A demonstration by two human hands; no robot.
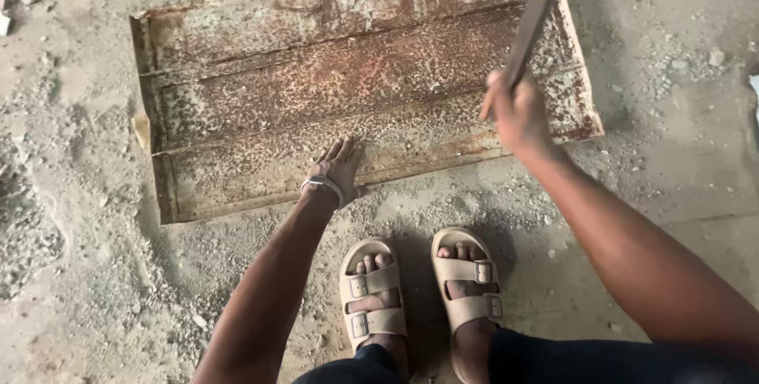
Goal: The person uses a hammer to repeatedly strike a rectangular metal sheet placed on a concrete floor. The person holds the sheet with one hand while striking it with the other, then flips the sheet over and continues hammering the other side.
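- Head view looks straight down on a rusty metal sheet (356, 84) that lies flat on a dusty concrete floor (79, 313).
- The sheet is rectangular, with long raised ribs running from side to side, and its brown surface is covered with pale dust and flaking rust.
- The left hand (338, 169) rests on the near edge of the sheet, palm down, fingers spread and flat; it grasps nothing, it only presses on the metal.
- A light band (322, 185) goes around the left wrist.
- The right hand (518, 115) is raised above the right part of the sheet and is clenched around the handle of a long flat tool (531, 16).
- The tool goes up and away from the right hand toward the top edge of the picture; its far end is cut off and blurred, so its kind cannot be told.
- So the sheet is directly under the left hand and below the right hand, in front of the person.
- Two feet in beige sandals (419, 289) stand on the floor just beside the near edge of the sheet, between the two arms.
- Loose grit and small stones (32, 226) lie around the sheet, more of them at the left.
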